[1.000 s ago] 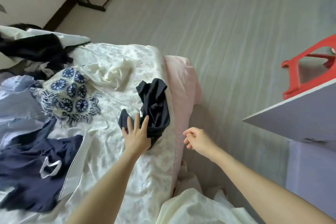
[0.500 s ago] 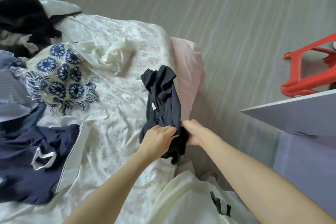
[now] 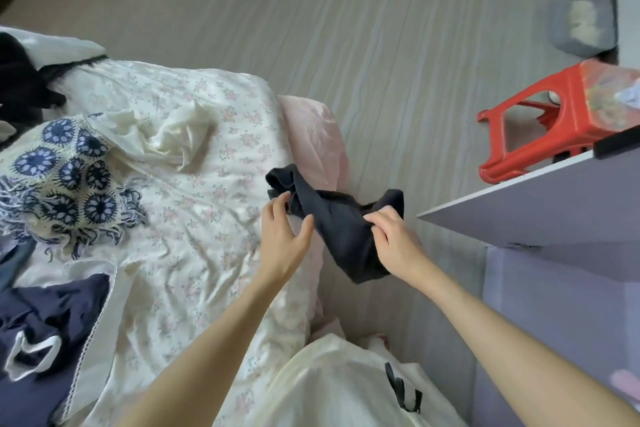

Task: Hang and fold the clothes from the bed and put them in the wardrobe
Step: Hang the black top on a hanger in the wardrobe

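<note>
A small black garment (image 3: 341,225) is lifted off the bed's right edge, bunched and stretched between my hands. My right hand (image 3: 388,236) pinches its right part with curled fingers. My left hand (image 3: 282,232) is at its left end, thumb and fingers spread around the cloth, grip loose. On the floral bedsheet (image 3: 194,204) lie a cream garment (image 3: 173,135), a blue-and-white crocheted piece (image 3: 65,180), a navy garment with white trim (image 3: 45,336) and dark clothes (image 3: 20,80) at the far left. The lilac wardrobe door (image 3: 540,204) stands open at right.
A red plastic stool (image 3: 540,135) stands on the grey floor (image 3: 381,45) beyond the wardrobe door. A grey slipper (image 3: 581,21) lies at the top right. A pink pillow (image 3: 311,135) sits at the bed's corner. My cream skirt (image 3: 339,388) fills the bottom middle.
The black garment went from lying on the bed to being picked up by both hands, then lifted right, off the bed's edge. My hands have moved apart along it.
</note>
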